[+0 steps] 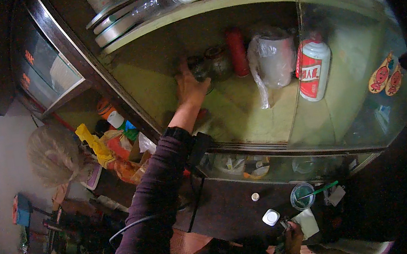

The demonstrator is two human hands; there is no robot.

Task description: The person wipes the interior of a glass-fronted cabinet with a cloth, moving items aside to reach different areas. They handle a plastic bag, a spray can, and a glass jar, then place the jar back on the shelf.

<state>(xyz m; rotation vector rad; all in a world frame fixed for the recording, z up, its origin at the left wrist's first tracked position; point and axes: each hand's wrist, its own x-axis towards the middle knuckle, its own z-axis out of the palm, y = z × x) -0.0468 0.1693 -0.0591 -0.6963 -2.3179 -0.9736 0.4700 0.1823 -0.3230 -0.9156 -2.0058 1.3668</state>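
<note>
My left hand (192,87) reaches into a green-lined cabinet, its fingers around a dark glass jar (198,68) at the back; how firmly they grip cannot be told. A second glass jar (217,63) stands just right of it, then a red cylinder (237,52) and a pale container in clear plastic wrap (276,58). Low in the view, my right hand (293,231) holds a crumpled dark cloth (282,238) beside a light folded cloth or paper (307,224). A white-capped container (271,217) stands near that hand.
A white and red bottle (313,70) stands behind the sliding glass door (356,109). On the dark ledge are a small white cap (255,196) and a clear plastic cup (302,196) with a green stick. A plastic bottle (163,1) lies on the upper shelf; bags (115,148) crowd the left.
</note>
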